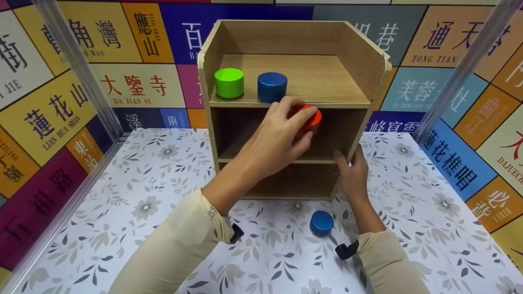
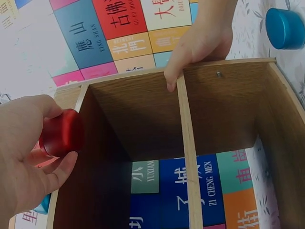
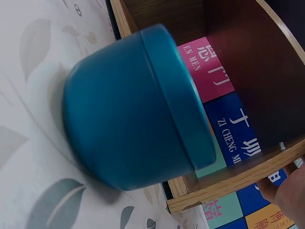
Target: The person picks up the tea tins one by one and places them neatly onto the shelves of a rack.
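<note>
My left hand [image 1: 282, 132] grips a small red round tin [image 1: 314, 117] in front of the wooden shelf unit [image 1: 294, 105], close to the top board's front edge. In the left wrist view, thumb and fingers wrap round the red tin [image 2: 64, 132]. On the top board stand a green tin [image 1: 229, 83] at the left and a dark blue tin [image 1: 272, 87] beside it. My right hand [image 1: 354, 175] holds the unit's right side, its thumb at the front edge near the middle board. A lighter blue tin [image 1: 321, 223] stands on the table before the unit.
The table wears a white cloth [image 1: 163, 196] with grey leaves and flowers. Walls of coloured panels [image 1: 139, 84] with Chinese lettering stand behind and at both sides, with clear corner posts [image 1: 81, 69]. The unit's two lower compartments [image 1: 292, 179] are open at the front.
</note>
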{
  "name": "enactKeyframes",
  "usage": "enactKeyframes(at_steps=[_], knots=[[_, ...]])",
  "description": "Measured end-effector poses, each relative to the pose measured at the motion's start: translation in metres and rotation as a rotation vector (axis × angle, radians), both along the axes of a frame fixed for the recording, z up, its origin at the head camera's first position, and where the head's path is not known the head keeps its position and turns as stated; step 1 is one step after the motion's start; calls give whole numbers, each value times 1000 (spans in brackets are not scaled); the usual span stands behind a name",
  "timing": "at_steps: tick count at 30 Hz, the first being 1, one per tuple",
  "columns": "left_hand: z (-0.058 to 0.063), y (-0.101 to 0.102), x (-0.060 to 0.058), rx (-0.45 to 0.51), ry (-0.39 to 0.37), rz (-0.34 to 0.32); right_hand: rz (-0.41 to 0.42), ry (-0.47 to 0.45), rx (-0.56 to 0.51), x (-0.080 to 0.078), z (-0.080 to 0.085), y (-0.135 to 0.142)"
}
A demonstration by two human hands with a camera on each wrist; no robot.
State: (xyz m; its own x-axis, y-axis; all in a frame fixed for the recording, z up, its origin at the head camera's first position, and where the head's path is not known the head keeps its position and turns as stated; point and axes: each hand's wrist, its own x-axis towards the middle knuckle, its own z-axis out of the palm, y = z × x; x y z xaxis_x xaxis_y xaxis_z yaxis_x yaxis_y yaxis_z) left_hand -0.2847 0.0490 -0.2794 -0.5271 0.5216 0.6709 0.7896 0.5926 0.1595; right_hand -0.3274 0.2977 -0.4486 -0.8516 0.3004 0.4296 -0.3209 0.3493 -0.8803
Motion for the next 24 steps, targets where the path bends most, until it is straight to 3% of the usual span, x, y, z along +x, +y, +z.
enactKeyframes(at_steps=[8, 18, 24], knots=[[5, 4, -2, -8, 53, 10, -13, 65, 35, -8, -10, 5], [13, 10, -2, 12, 122, 32, -4, 39, 30, -6, -7, 4], [19, 14, -3, 28, 121, 32, -3, 14, 29, -5, -7, 4]])
